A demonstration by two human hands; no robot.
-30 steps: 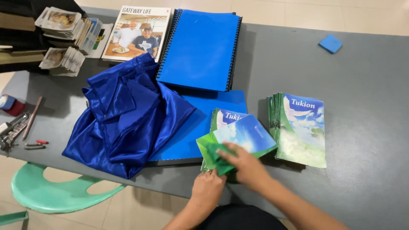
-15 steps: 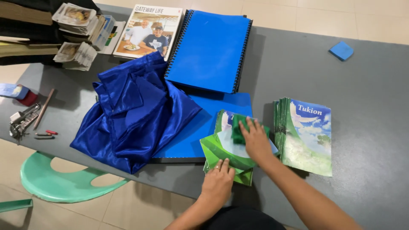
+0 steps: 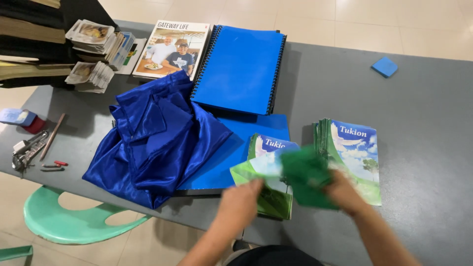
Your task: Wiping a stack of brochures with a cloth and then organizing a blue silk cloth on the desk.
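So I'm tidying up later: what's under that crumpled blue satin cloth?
Under the blue satin cloth a flat blue cover sticks out to its right, and the grey table shows around it. Whatever else lies beneath the folds is covered and cannot be seen.

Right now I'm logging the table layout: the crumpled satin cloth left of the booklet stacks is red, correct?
Not quite. In the head view the crumpled satin cloth is deep blue, not red. It does lie left of the booklet stacks, partly over a blue spiral-bound folder.
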